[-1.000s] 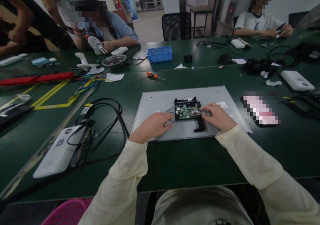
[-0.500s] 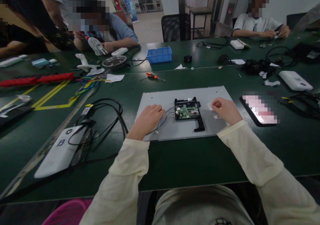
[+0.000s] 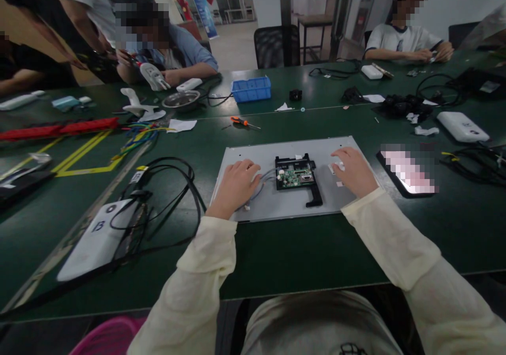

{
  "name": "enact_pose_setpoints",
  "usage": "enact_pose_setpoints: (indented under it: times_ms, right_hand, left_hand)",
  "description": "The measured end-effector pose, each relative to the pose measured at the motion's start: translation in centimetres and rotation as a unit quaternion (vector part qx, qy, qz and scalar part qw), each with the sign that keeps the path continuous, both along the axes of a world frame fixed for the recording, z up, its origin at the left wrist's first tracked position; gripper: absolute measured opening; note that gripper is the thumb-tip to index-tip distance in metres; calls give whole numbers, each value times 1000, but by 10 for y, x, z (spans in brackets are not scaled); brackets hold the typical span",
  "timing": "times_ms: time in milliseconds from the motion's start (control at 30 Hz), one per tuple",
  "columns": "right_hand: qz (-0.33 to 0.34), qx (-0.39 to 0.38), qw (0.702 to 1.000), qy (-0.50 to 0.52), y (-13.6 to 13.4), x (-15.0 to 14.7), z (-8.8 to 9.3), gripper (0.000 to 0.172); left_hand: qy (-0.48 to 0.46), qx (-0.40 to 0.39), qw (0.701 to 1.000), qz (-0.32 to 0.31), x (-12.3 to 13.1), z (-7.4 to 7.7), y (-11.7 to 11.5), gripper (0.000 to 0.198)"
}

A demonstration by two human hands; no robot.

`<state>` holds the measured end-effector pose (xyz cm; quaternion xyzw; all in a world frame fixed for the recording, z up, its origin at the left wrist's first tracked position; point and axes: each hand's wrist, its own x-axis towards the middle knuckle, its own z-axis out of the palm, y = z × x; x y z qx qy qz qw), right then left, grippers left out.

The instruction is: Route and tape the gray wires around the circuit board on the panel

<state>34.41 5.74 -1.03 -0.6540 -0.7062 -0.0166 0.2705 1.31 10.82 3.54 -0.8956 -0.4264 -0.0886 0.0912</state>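
Observation:
A flat grey metal panel (image 3: 261, 155) lies on the table in front of me. On its middle sits a black plastic bracket (image 3: 315, 194) framing a green circuit board (image 3: 294, 177). Thin grey wires (image 3: 269, 176) run from the board's left side toward my left hand (image 3: 239, 184), which rests over the panel's left part, fingers apart and holding nothing visible. My right hand (image 3: 353, 173) hovers over the right part, its thumb and fingers spread. Small white labels (image 3: 331, 168) show on the panel beside its fingertips; whether they touch I cannot tell.
An orange-handled screwdriver (image 3: 239, 120) and a blue basket (image 3: 251, 89) stand beyond the panel. To the right lies a phone (image 3: 407, 173). A white power bank (image 3: 93, 236) with looped black cables (image 3: 193, 186) is at the left. Other people sit across the table.
My right hand has gone from closed fingers at the labels to spread fingers. The fingers of my left hand have loosened and shifted slightly. The panel and board stay in place.

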Motion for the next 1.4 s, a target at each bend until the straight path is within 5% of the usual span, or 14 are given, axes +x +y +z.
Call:
enact_pose_setpoints:
  times_ms: [133,300,633,833,1033,1400]
  right_hand:
    - [170,-13,985,-12,-8,-33,8,44]
    - [269,-47,961,-43,-19,-64,12,47]
    - [276,-60,959,-23,-19,-70,9,44]
    - [270,-64,961,-12,-19,-71,6,44]
    - [267,-82,960,-7,-18,-70,7,46]
    - [278,-74,958,-5,-17,-70,4,45]
  left_hand:
    - [-73,-28,996,-42,24,-1,-2,31]
    - [-75,-63,990,-99,66,-3,11,42]
    - [48,-89,986,-130,109,-25,52,48]
    - [20,-150,987,-56,119,-24,77,48]
    - [-20,-200,978,-53,126,-22,107,47]
    - [-112,-198,973,-46,90,-16,88,46]
